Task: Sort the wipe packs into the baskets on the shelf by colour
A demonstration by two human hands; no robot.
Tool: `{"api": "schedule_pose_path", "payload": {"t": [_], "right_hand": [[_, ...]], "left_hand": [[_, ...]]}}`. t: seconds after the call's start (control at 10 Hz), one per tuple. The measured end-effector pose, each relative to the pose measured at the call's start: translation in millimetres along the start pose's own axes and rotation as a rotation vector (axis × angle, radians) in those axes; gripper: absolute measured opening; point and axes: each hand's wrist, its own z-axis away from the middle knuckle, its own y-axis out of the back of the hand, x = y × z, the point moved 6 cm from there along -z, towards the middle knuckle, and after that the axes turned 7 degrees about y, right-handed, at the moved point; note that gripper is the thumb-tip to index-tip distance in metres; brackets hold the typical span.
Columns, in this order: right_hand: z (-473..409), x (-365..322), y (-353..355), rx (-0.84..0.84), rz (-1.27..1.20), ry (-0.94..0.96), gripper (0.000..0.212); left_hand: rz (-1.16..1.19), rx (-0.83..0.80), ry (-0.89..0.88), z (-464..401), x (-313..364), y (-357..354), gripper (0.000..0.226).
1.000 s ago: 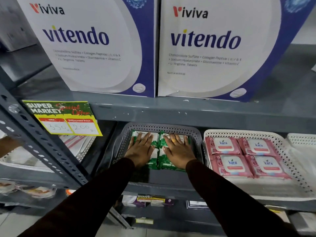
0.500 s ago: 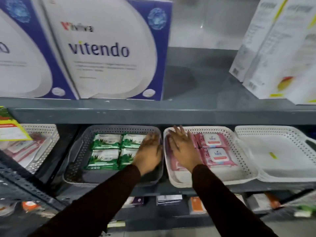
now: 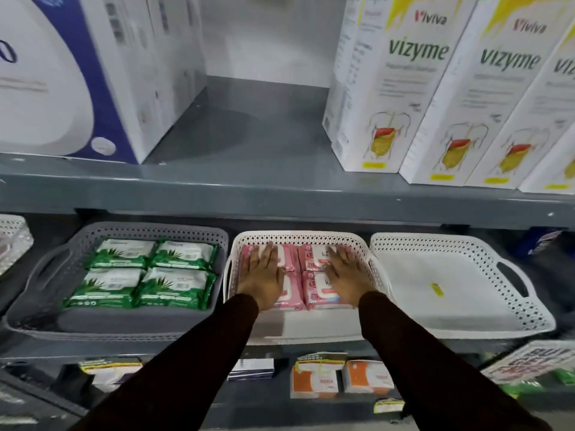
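Several pink wipe packs (image 3: pixel 314 293) lie flat in the middle white basket (image 3: pixel 308 237). My left hand (image 3: pixel 263 275) rests palm down on the left pink packs, fingers spread. On the right pink packs lies my right hand (image 3: pixel 347 278), also flat with fingers apart. Neither hand grips a pack. To the left, a grey basket (image 3: pixel 130 227) holds several green wipe packs (image 3: pixel 143 273) in two rows. At the right stands a white basket (image 3: pixel 460 247) with only a small yellow sticker (image 3: pixel 437 289) inside.
The grey shelf above (image 3: pixel 280 194) carries a blue-and-white box (image 3: pixel 62 88) at left and white Vizyme boxes (image 3: pixel 435 98) at right. Orange-and-white packs (image 3: pixel 339 379) sit on the shelf below. Another white basket (image 3: pixel 12 237) shows at the far left edge.
Both hands left the green packs in the grey basket and moved right onto the pink packs in the middle basket. The view swung right with them.
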Motion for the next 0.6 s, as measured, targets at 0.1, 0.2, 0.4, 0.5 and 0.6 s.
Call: {"api": "schedule_pose_path", "payload": {"t": [0.1, 0.2, 0.4, 0.5, 0.6], "right_hand": [[-4.7, -2.1, -10.1, -0.013, -0.021, 0.026, 0.060], [-7.0, -3.0, -19.3, -0.045, 0.018, 0.059, 0.060], [-4.6, -0.6, -19.0, -0.056, 0.047, 0.034, 0.061], [2.5, -9.7, -5.5, -0.053, 0.078, 0.014, 0.062], [35.1, -29.6, 12.6, 0.162, 0.019, 0.119, 0.061]], "left_hand": [[0.019, 0.014, -0.004, -1.3, 2.2, -4.4, 0.060], [0.006, 0.034, -0.002, -0.9, 1.2, -7.3, 0.060], [-0.025, -0.001, 0.011, -1.7, 2.7, -8.6, 0.061], [-0.220, -0.024, -0.011, 2.7, 7.8, 12.0, 0.062], [-0.100, 0.056, -0.097, 30.2, 13.4, 38.5, 0.062]]}}
